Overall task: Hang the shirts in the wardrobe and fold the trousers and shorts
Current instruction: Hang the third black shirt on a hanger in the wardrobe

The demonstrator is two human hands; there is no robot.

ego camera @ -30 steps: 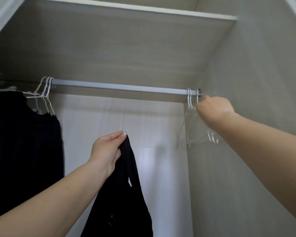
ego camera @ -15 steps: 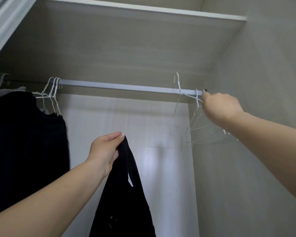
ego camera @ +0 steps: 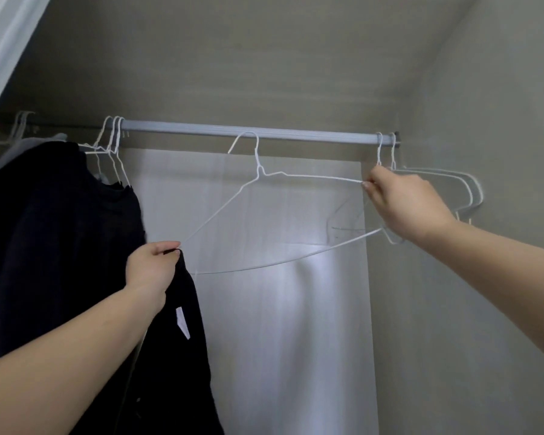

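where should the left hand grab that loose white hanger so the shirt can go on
Judging by its pose, pinch the white hanger at the twisted neck under the hook, coming from below left. The right hand holds one shoulder end; the left hand still grips the black shirt.

A single head-worn camera looks forward and slightly upward into the wardrobe from close in, with the rail [ego camera: 252, 134] running across the upper middle of the frame. Both forearms enter from the lower corners, and the wide lens bends the side wall [ego camera: 484, 277] at right.
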